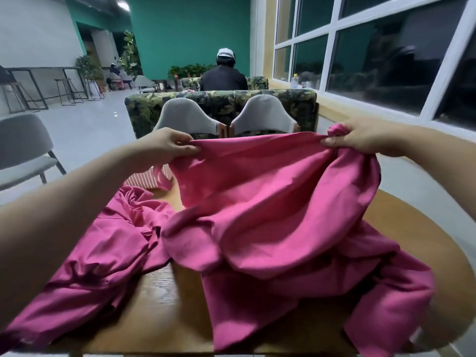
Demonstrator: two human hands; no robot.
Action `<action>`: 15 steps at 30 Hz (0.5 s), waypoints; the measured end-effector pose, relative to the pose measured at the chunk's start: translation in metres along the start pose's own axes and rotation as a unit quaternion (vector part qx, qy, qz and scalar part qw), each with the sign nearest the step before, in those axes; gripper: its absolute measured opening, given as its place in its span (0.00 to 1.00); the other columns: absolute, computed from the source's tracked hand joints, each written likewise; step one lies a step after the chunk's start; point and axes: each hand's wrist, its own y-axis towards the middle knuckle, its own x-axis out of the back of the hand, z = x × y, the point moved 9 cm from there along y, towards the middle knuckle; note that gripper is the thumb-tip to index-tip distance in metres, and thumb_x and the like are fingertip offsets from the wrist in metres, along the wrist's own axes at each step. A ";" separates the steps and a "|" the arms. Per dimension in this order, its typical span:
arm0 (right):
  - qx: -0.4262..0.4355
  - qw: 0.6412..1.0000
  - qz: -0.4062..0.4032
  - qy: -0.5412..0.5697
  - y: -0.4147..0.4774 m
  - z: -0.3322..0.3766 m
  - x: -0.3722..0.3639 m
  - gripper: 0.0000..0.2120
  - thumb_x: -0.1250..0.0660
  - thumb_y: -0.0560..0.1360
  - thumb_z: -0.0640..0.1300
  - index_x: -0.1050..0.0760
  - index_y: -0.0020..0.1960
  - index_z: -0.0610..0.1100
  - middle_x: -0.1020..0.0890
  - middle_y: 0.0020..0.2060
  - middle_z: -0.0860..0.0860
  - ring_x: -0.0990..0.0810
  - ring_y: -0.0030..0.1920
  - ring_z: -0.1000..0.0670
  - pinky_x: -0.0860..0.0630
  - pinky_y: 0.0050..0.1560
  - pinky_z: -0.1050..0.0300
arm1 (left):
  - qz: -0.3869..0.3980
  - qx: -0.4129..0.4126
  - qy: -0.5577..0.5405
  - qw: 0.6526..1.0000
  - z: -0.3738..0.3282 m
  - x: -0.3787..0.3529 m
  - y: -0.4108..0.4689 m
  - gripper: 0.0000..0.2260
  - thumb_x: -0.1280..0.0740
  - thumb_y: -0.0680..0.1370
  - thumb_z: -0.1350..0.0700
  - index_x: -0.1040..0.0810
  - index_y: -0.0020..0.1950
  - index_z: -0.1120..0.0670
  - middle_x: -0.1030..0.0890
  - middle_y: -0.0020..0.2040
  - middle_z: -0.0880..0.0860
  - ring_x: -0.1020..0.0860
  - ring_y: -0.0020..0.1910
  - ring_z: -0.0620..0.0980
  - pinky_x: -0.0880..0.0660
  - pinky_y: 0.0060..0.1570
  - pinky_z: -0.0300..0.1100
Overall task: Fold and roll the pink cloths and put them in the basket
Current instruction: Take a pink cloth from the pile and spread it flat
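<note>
Nearest you, the table [177, 313] shows bare wood between two pink cloths. The spare cloth [98, 256] lies crumpled on your left, trailing off the near edge. The cloth [270, 202] you are working hangs from both hands, its lower part heaped on the table and spilling toward the right edge.

Your left hand [164, 146] pinches the top hem between thumb and fingers. Your right hand [360, 137] grips a bunched wad of the other end, fingers curled round it. The hem between them is taut, but the right end is gathered, not squared.

To do this step well, I judge you should walk your right fingers along the hem to the true corner. Then lift both hands so the cloth clears the heap, shake it once, and lay it flat on the bare wood before folding. Keep it off the spare cloth so the two do not tangle.

Just beyond your left hand what I take for the basket [141, 180], striped, peeks out, mostly hidden. Farther off stand two grey chairs [188, 117].

No brand, label or writing can be read anywhere.
</note>
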 end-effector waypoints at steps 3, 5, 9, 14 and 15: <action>-0.048 0.997 0.045 0.047 0.019 -0.022 -0.017 0.12 0.26 0.78 0.57 0.18 0.55 0.51 0.14 0.51 0.52 0.17 0.54 0.51 0.22 0.59 0.54 | 0.024 0.015 -0.006 1.000 0.018 -0.018 0.026 0.11 0.25 0.73 0.39 0.13 0.45 0.45 0.17 0.35 0.48 0.24 0.33 0.42 0.26 0.33 0.37; -0.094 0.990 0.086 0.064 0.036 -0.038 -0.031 0.14 0.25 0.77 0.56 0.19 0.58 0.49 0.13 0.55 0.49 0.16 0.58 0.48 0.21 0.65 0.50 | 0.049 0.024 -0.005 0.999 0.032 -0.031 0.045 0.16 0.25 0.73 0.37 0.13 0.48 0.48 0.15 0.39 0.55 0.22 0.37 0.45 0.25 0.40 0.42; -0.172 0.976 0.128 0.037 0.080 -0.063 -0.044 0.20 0.24 0.77 0.55 0.19 0.61 0.42 0.13 0.56 0.41 0.15 0.59 0.38 0.21 0.66 0.40 | 0.031 0.025 0.091 0.995 0.051 -0.037 0.100 0.11 0.25 0.78 0.43 0.15 0.45 0.51 0.18 0.36 0.56 0.24 0.37 0.50 0.29 0.40 0.44; -0.108 0.982 -0.142 -0.055 0.158 -0.057 0.006 0.25 0.33 0.79 0.59 0.21 0.69 0.44 0.19 0.66 0.39 0.22 0.66 0.38 0.28 0.59 0.51 | -0.189 0.048 0.171 0.966 0.057 0.014 0.171 0.06 0.29 0.80 0.50 0.15 0.53 0.50 0.14 0.46 0.54 0.17 0.47 0.57 0.21 0.49 0.49; -0.105 0.972 -0.205 -0.047 0.168 -0.061 0.017 0.26 0.33 0.79 0.61 0.21 0.67 0.44 0.19 0.64 0.39 0.21 0.65 0.36 0.28 0.57 0.50 | -0.223 0.057 0.171 0.958 0.058 0.021 0.178 0.08 0.30 0.80 0.49 0.16 0.57 0.48 0.14 0.51 0.54 0.17 0.51 0.57 0.21 0.53 0.51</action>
